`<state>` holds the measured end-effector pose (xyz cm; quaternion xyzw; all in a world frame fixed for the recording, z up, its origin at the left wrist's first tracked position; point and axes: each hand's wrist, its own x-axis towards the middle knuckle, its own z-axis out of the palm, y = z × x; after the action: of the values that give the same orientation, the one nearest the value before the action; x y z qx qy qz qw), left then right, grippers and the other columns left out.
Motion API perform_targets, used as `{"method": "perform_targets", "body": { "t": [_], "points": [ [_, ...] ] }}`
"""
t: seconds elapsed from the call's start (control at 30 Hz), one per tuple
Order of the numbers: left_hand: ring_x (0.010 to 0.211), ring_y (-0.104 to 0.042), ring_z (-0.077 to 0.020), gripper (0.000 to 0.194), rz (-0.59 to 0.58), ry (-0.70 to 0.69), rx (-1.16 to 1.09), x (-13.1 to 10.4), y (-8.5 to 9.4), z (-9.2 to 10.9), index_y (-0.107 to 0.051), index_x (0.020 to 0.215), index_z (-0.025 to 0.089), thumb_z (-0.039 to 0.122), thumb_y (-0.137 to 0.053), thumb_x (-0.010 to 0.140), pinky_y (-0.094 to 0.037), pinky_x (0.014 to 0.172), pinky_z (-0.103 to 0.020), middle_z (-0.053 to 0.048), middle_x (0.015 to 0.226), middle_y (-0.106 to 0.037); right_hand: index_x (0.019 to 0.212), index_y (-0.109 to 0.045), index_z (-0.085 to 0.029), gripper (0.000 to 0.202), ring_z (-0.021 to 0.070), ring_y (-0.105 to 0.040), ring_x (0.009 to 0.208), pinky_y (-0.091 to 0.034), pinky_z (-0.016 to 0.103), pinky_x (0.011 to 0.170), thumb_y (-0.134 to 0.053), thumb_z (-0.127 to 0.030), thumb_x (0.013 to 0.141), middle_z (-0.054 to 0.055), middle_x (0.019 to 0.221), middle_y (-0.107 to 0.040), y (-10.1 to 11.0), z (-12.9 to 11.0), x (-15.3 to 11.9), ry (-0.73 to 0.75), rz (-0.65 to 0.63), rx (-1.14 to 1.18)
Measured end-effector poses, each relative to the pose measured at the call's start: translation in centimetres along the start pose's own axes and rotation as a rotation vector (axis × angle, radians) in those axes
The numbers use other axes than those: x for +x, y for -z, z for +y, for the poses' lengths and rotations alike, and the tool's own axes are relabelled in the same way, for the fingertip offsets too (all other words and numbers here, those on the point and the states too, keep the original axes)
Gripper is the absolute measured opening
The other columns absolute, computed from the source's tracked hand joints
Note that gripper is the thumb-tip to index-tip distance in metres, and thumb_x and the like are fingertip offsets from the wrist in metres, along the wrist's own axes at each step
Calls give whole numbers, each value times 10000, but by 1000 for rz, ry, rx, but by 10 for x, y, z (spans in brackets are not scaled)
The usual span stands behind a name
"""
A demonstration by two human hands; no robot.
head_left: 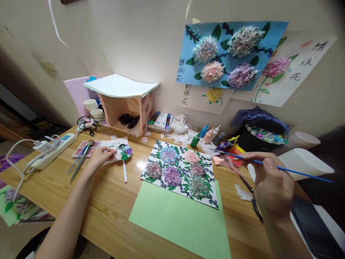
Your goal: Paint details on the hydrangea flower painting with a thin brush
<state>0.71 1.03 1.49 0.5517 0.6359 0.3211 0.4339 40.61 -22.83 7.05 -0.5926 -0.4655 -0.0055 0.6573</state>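
My left hand (101,157) pinches the rim of a small round paint palette (125,152) with green, purple and white paint in its wells. On the right, my right hand (273,183) grips a thin blue paintbrush (302,173), its bristle end pointing left over the picture's upper right corner. Between both hands lies a white sheet bearing a flower picture (179,169). Several raised, fluffy flower heads in blue, purple, pink and green sit among painted leaves and dark stems. Beneath it, a light green sheet (183,219) extends towards me. The brush tip appears apart from the paper.
Two brushes (83,158) lie over a pink case at left, near a power strip (54,151). Behind stand a cardboard box (151,108), markers (160,120) and paint bottles (195,140). Scissors (246,183) lie beside my right hand. A blue flower artwork (223,57) hangs on the wall.
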Motion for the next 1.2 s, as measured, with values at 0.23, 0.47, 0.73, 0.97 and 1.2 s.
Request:
{"method": "perform_targets", "body": {
  "t": [0.23, 0.47, 0.73, 0.97, 1.2],
  "points": [
    [562, -650, -170, 363, -66, -37, -79, 14, -23, -6, -618, 641, 135, 400, -810, 484, -544, 607, -275, -40, 573, -664, 815, -656, -264, 256, 224, -598, 789, -462, 374, 684, -444, -391, 883, 35, 836, -649, -13, -29, -7, -98, -148, -18],
    [726, -642, -159, 250, -187, -3, -40, 42, -75, 0, -629, 886, 105, 328, -669, 781, -538, 694, -302, -77, 804, -670, 857, -643, -275, 227, 223, -592, 793, -463, 356, 652, -461, -409, 874, 35, 862, -639, -21, -33, -15, -17, -256, -144],
    [682, -661, -181, 197, -153, -155, 2, 40, -58, -10, -633, 817, 124, 314, -652, 770, -515, 617, -267, -79, 726, -685, 911, -612, -247, 241, 195, -606, 834, -469, 317, 703, -427, -401, 898, 31, 885, -641, -77, -36, -5, 102, -581, -237],
    [706, -653, -189, 251, 55, -400, 77, 24, -7, -13, -628, 747, 181, 427, -588, 771, -477, 662, -262, -56, 768, -704, 875, -628, -211, 258, 204, -618, 839, -465, 336, 743, -396, -317, 910, 42, 846, -673, -207, -8, 0, 132, -916, -213],
    [678, -627, -195, 239, 173, -403, 188, 32, 28, -37, -613, 746, 188, 400, -523, 814, -458, 682, -286, -48, 684, -681, 921, -605, -216, 253, 189, -613, 874, -452, 324, 772, -373, -317, 914, 33, 895, -681, -284, -11, -24, 82, -1030, -120]
  ]
}}
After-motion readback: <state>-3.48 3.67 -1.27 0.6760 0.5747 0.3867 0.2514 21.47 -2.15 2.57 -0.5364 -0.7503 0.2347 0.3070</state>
